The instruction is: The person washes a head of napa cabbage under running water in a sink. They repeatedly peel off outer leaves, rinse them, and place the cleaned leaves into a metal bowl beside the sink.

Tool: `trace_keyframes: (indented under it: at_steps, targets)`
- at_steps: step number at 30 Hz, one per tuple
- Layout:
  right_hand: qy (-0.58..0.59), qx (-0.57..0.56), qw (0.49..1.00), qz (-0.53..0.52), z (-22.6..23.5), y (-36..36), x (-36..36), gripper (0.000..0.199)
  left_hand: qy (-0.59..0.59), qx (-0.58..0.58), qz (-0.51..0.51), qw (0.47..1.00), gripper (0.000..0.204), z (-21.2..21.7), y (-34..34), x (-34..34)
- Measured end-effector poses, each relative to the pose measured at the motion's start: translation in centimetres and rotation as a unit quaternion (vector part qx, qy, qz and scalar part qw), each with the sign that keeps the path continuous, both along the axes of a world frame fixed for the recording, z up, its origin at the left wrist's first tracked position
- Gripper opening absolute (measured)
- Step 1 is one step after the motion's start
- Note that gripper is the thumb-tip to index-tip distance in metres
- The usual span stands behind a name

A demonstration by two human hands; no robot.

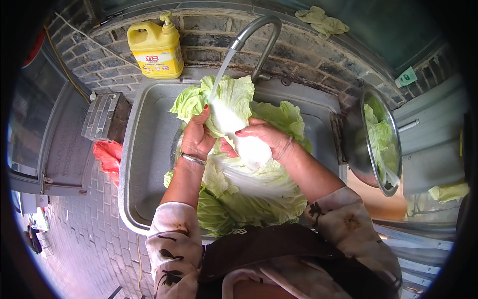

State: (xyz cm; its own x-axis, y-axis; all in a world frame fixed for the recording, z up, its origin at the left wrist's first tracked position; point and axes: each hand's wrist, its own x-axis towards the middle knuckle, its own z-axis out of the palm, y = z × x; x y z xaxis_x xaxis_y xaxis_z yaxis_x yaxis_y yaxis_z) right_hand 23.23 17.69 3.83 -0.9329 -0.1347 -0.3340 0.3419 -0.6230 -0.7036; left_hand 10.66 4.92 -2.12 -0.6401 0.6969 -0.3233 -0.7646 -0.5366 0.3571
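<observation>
Between my two hands is a napa cabbage leaf (pixel 230 102), its frilly green top toward the tap and its thick white base toward me. Water from the curved metal faucet (pixel 259 30) streams onto it. My left hand (pixel 198 135) grips the leaf's left edge, with the thumb on top. My right hand (pixel 266 137) pinches the white stem from the right, fingers partly hidden beneath. Below and behind the held leaf, more cabbage leaves (pixel 254 194) are heaped in the grey sink (pixel 149 164).
A metal bowl (pixel 358 139) holding cabbage leaves is tilted at the sink's right. Behind the sink's left corner stands a yellow pump bottle (pixel 155 50). A cloth (pixel 322 21) lies on the ledge beyond the faucet. At left are a brick block (pixel 102 117) and a red plastic bag (pixel 107 157).
</observation>
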Motion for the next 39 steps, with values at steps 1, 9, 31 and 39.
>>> trace_keyframes:
  at_steps: [1, 9, 31, 39]
  targets:
    - [-0.016, 0.020, 1.000, -0.007, -0.6, 0.6, -0.1, 0.035, 0.009, 0.003, 0.007, 1.000, 0.025, -0.1, 0.1, -0.3]
    - [-0.014, 0.350, 0.937, -0.016, -2.1, 1.7, -4.5, 0.032, 0.132, 0.023, 0.068, 0.989, 0.036, 2.9, -0.3, -1.8]
    - [0.018, 0.136, 0.988, 0.076, -2.7, 1.0, -4.9, 0.037, 0.223, 0.016, 0.123, 0.967, 0.035, 6.0, -2.4, -6.5]
    - [0.022, 0.098, 0.989, 0.105, -1.0, 0.8, -6.3, 0.060, 0.225, 0.015, 0.090, 0.970, 0.034, 6.7, -2.4, -4.9]
